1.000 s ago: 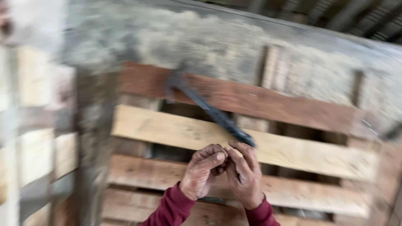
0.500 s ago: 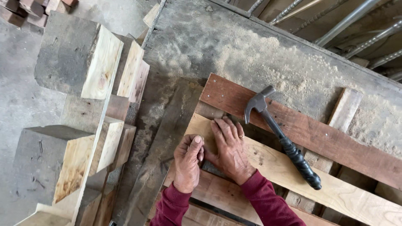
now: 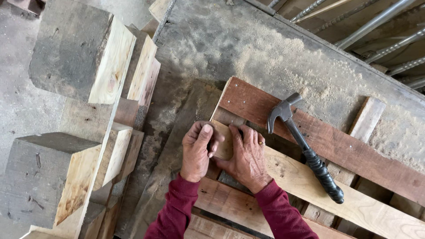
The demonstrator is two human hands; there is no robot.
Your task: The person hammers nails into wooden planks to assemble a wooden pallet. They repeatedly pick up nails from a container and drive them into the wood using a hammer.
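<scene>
My left hand [image 3: 198,150] is curled around the left end of a pale plank [image 3: 310,186] of a wooden pallet, with its thumb lying on top. My right hand [image 3: 245,157] lies flat on the same plank, right beside the left hand and touching it. A black hammer [image 3: 305,148] rests loose across the reddish plank [image 3: 336,146] and the pale one, just right of my right hand, head toward the far side. Both sleeves are dark red.
The pallet lies on a grey, sawdust-covered board [image 3: 265,48]. Stacked wooden blocks and pallet parts [image 3: 88,57] stand at the left, over a concrete floor [image 3: 17,106]. Metal rods [image 3: 380,26] run along the top right.
One second ago both hands held the hammer over the pallet. It now lies on the planks, and both hands have moved to the pale plank's left end. The view shifted left.
</scene>
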